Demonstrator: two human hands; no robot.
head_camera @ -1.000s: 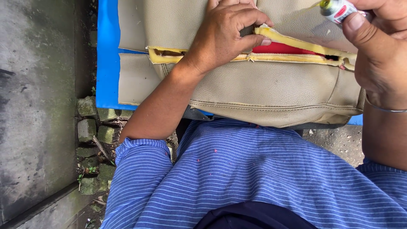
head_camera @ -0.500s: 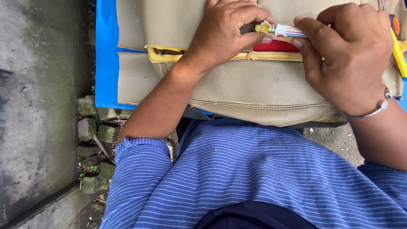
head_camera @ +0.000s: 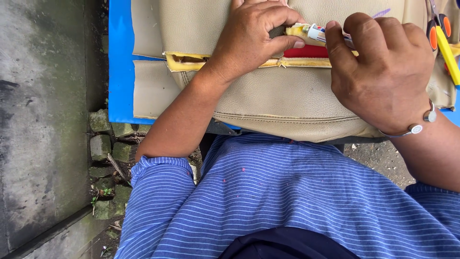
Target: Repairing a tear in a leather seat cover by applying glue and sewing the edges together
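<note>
The small tube (head_camera: 320,32) lay across the open seam of the beige seat cover (head_camera: 287,100), with both hands closed on it. The left hand (head_camera: 254,36) came in from the lower left, its fingers curled over the seam edge and pinching the yellow foam lip (head_camera: 294,30) at the tube's tip. The right hand (head_camera: 381,76) came in from the right, fingers bent down around the tube's body, so that most of the tube was hidden under them; only the white end with a coloured band showed between the two hands. A red strip (head_camera: 309,51) showed in the gap just below the tube, and the yellow foam edge ran on to the left along the seam.

The cover rested on a blue board (head_camera: 120,72), whose left edge stood near a grey concrete slab (head_camera: 43,120); mossy stones (head_camera: 108,144) lay between them, lower down. A pair of scissors with orange handles (head_camera: 438,24) lay at the upper right, just beyond the right hand and close to the frame edge. The cover's near edge hung over the person's lap, touching the blue striped shirt (head_camera: 287,196). Open cover surface lay below both hands.
</note>
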